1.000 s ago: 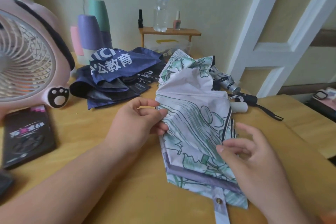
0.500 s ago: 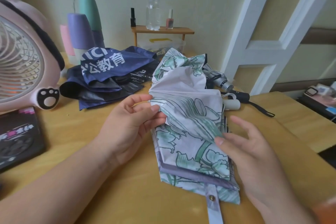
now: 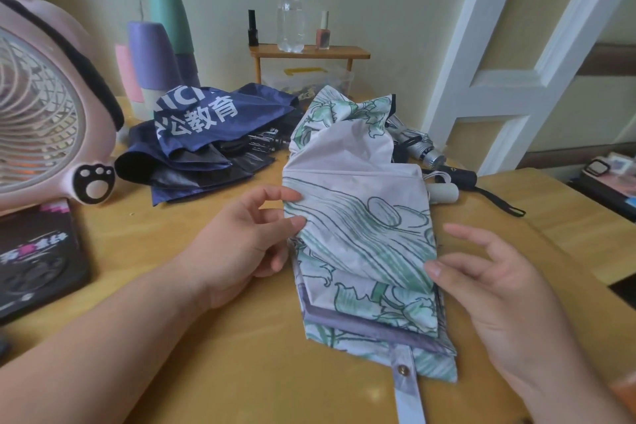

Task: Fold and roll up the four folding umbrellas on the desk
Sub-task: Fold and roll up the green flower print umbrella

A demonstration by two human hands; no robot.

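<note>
From my station, the floral umbrella (image 3: pixel 361 234) reads as thin woven cloth, matt and softly creased, with a grey hem band. Its strap (image 3: pixel 409 399) is the same cloth and carries a small shiny metal snap (image 3: pixel 401 369). The navy umbrella (image 3: pixel 206 127) looks like slicker cloth with a faint sheen. I take the counter (image 3: pixel 258 372) for smooth varnished wood, mildly glossy. The fan (image 3: pixel 99 148) is smooth pink plastic. The bottle (image 3: pixel 290 21) is clear, glossy plastic on a small wooden shelf (image 3: pixel 309 52). The pale handle (image 3: pixel 444 194) looks like matt plastic, and so do the cups (image 3: pixel 148 55).
</note>
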